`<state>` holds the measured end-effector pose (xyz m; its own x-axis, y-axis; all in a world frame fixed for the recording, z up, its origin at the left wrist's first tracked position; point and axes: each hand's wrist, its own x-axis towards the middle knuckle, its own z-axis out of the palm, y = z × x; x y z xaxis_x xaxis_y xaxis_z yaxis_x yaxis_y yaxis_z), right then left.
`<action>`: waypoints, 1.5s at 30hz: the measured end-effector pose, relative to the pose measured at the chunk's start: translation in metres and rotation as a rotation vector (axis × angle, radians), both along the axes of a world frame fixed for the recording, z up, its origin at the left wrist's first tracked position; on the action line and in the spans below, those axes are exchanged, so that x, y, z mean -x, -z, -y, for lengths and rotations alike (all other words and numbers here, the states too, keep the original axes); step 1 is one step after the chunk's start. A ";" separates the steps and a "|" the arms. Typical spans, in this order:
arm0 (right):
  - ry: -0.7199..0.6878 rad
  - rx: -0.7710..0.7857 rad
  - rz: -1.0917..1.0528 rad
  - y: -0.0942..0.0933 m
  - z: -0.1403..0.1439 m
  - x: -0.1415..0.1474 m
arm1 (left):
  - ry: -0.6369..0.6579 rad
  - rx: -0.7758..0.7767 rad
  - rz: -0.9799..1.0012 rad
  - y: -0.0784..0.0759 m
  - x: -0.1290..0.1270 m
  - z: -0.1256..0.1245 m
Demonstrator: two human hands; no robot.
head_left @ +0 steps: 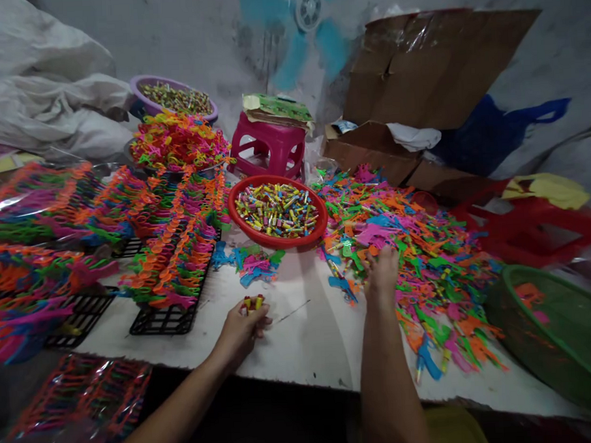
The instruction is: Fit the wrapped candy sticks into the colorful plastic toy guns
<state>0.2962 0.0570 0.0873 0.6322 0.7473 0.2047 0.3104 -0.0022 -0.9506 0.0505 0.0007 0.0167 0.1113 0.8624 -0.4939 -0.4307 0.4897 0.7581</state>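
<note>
Here the left hand (241, 328) pinches small tubes (253, 303) over the desk (310, 325). The right hand (382, 270) reaches into the toy pile (424, 255); I cannot tell its grip. I think picking a toy comes next.

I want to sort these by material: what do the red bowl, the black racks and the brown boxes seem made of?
Red bowl: probably plastic, with an even colour and a smooth moulded rim. Black racks: likely plastic or coated wire, a thin open grid. Brown boxes: cardboard, matt brown with folded flaps.
</note>
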 end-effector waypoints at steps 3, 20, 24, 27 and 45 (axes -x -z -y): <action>-0.072 0.081 0.018 0.010 -0.013 0.003 | -0.034 0.013 -0.014 0.005 0.007 -0.005; -0.698 0.381 -0.221 0.042 0.042 0.104 | 0.047 -0.587 -0.667 0.007 0.029 -0.010; -0.636 0.256 -0.211 0.039 0.047 0.087 | 0.137 -0.379 -0.425 -0.004 0.022 -0.013; -0.680 0.267 -0.259 0.046 0.049 0.085 | 0.218 -0.274 -0.240 -0.013 0.022 -0.014; -0.734 0.078 -0.710 0.051 0.063 0.110 | 0.439 -0.045 0.039 -0.023 0.011 0.002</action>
<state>0.1866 -0.0059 0.0361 -0.0298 0.9941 -0.1046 -0.3741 -0.1082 -0.9211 0.0393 -0.0009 0.0394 0.4891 0.7498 -0.4456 -0.2178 0.5997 0.7700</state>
